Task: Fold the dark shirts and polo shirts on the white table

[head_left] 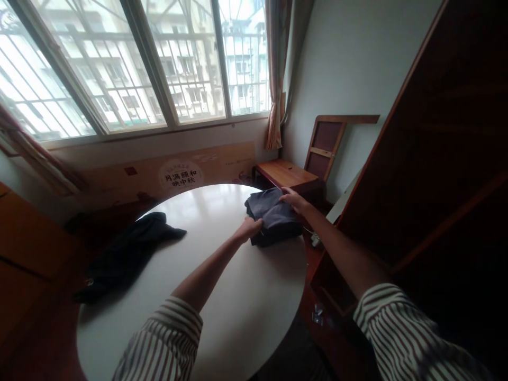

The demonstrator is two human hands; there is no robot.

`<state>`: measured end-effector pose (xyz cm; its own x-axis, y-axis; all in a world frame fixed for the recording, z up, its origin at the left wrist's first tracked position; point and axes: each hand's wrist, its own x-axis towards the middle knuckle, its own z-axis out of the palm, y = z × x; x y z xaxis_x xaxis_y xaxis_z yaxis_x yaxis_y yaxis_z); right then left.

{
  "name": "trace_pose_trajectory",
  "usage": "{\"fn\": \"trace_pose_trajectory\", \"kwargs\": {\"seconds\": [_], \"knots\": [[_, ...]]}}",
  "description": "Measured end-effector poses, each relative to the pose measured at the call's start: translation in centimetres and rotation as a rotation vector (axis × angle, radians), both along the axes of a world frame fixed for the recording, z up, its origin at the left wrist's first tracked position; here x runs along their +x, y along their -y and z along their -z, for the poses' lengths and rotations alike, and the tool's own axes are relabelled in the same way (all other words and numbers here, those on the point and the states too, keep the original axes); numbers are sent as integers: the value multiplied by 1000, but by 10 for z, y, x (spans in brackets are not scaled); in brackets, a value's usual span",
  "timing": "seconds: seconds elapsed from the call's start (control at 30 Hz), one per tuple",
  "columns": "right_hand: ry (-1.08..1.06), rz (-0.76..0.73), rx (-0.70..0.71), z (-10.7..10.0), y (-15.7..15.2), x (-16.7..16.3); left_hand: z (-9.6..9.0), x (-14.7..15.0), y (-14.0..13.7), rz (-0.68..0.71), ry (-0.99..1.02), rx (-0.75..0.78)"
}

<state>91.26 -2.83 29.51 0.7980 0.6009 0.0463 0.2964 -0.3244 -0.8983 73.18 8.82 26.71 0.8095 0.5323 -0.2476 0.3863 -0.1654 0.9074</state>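
A stack of folded dark clothes lies at the right edge of the round white table, with a folded grey-blue garment on top. My left hand grips the near left side of that garment, fingers closed and partly hidden by the cloth. At its far right corner, my right hand pinches the edge. The garment's exact kind cannot be made out. Across the table to the left, a crumpled black garment lies partly over the edge.
Behind the table stand a low wooden bench and a wooden frame panel against the wall. A dark wooden cabinet rises close on the right. A printed cardboard panel is under the barred window. Orange furniture is at left.
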Motion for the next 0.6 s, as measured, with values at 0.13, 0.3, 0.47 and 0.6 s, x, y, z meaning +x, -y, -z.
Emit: {"fn": "trace_pose_trajectory", "kwargs": {"seconds": [0.13,0.3,0.47,0.6], "knots": [[329,-63,-181,1,-14,3,1,-3,5,-16,32,418],[542,-366,-461,19,-44,-5,25,-3,26,330,34,1051],[594,-427,-714,33,-59,1,55,-2,38,286,-56,1126],[565,-420,-818,25,-72,8,57,0,38,283,-59,1165]]}}
